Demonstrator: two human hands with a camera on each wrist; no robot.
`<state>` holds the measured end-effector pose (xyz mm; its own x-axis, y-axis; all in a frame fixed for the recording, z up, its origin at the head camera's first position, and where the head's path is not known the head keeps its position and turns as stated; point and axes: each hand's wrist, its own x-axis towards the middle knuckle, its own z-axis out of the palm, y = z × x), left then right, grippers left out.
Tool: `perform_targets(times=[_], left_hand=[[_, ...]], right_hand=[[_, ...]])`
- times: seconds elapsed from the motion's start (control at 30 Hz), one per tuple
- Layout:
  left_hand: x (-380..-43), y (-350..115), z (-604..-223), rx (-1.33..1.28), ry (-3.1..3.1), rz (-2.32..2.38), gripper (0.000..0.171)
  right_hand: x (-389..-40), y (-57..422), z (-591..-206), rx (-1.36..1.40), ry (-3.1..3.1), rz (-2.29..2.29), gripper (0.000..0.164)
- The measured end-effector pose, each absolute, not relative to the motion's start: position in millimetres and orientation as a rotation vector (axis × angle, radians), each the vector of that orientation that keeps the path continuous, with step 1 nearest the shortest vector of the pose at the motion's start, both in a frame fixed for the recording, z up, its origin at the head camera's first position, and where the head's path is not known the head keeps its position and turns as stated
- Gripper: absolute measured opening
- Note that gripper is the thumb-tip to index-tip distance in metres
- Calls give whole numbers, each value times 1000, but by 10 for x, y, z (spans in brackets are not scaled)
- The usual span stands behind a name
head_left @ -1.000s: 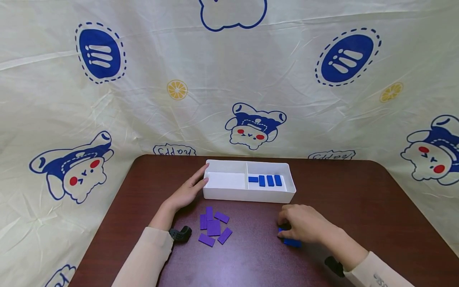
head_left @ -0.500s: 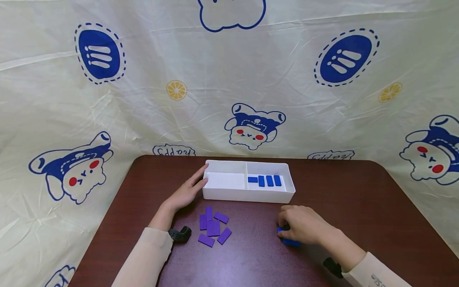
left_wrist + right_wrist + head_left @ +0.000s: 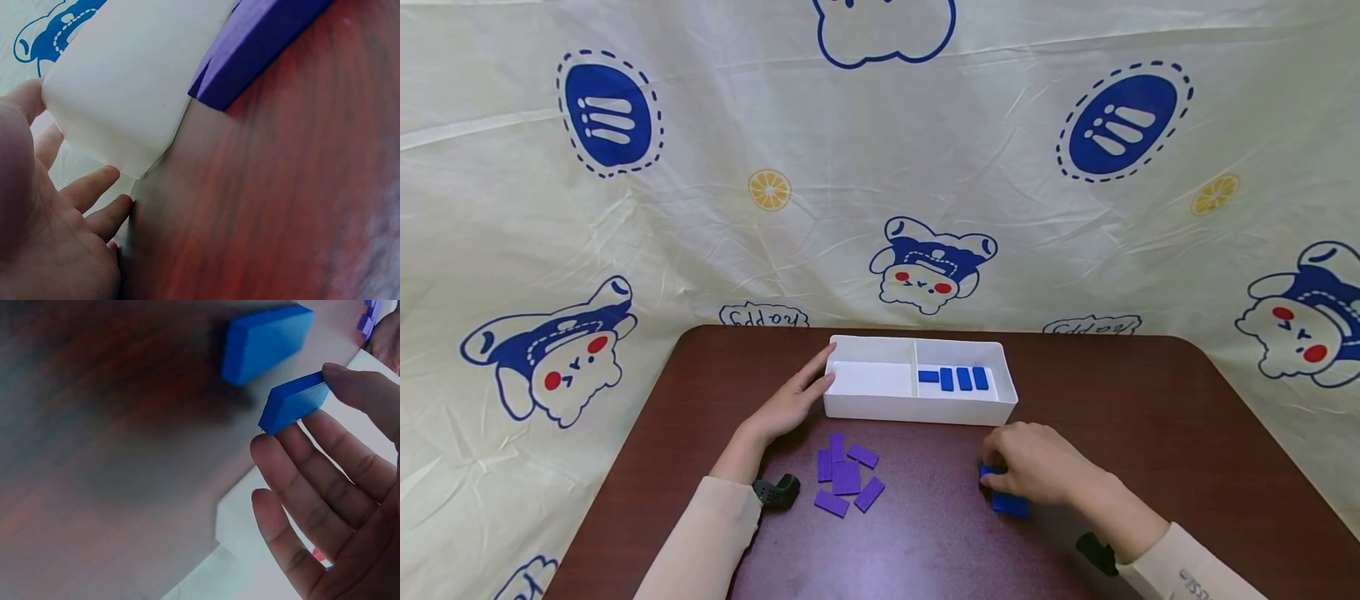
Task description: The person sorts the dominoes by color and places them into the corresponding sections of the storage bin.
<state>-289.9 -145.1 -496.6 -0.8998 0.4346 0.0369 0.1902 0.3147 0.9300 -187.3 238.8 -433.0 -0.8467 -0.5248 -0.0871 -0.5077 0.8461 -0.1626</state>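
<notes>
My right hand [image 3: 1037, 462] pinches a blue rectangular block [image 3: 294, 405] between thumb and fingers, close over the table in the head view. Right beside it, a second blue block [image 3: 272, 344] lies on the table, partly covered by the hand in the head view. My left hand [image 3: 786, 404] rests at the left end of a white two-compartment box [image 3: 917, 408], thumb and fingertips touching its wall, fingers spread and fairly straight in the left wrist view. The box's right compartment holds several blue blocks [image 3: 964, 379]; its left compartment shows only its bare white floor.
Several purple blocks [image 3: 846, 477] lie loosely grouped on the brown table [image 3: 925, 550], in front of the box and right of the left forearm. A patterned white cloth [image 3: 820, 250] hangs behind the table's far edge. Each wrist wears a dark band [image 3: 777, 491].
My right hand has risen slightly with the pinched blue block, baring more of the blue block on the table. The left hand and the box stay in place.
</notes>
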Motion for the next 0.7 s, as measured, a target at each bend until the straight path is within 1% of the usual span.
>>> perform_targets(times=[0.17, 0.43, 0.7], left_hand=[[-2898, -1449, -4967, 573, 2356, 1623, 60], [-2889, -1447, -4953, 571, 2362, 1615, 62], [-2893, -1449, -4966, 572, 2355, 1619, 60]], right_hand=[[-1901, 2375, -4256, -799, 2909, -186, 16], [-1933, 2361, -4155, -796, 2941, -179, 19], [-1973, 2351, -4067, -771, 2939, -202, 18]])
